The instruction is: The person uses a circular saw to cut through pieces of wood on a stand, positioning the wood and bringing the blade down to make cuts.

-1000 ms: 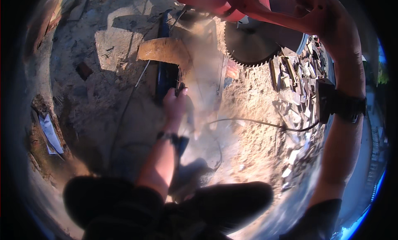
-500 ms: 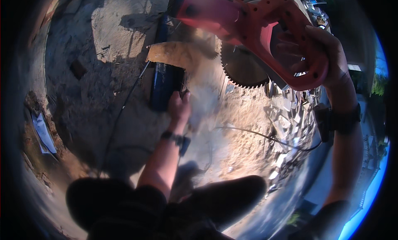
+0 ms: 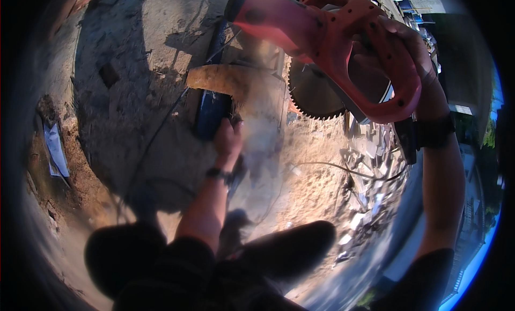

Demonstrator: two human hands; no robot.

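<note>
My right hand (image 3: 410,48) is wrapped around the rear handle of a red circular saw (image 3: 322,26), held up at the upper right. Its toothed round blade (image 3: 316,91) shows below the body, beside a dusty board. My left hand (image 3: 228,139) is lower and left of the blade, thumb and fingers closed at the board's edge; what they grip is hidden. A tan curved wood piece (image 3: 214,79) lies beyond this hand, across a dark blue beam (image 3: 210,115). Pale dust blurs the board between the hand and the blade.
Many broken offcuts (image 3: 367,144) are heaped on the right. A thin dark cable (image 3: 343,170) crosses sandy ground toward them. A dark line runs along the ground left of the beam. A brown block (image 3: 109,75) and a whitish sheet (image 3: 56,149) lie at the left. My knees are at the bottom.
The view has shifted slightly, so the ground things at the left appear higher. The saw has tilted a little and its handle sits slightly more to the left. Both hands keep their closed grips.
</note>
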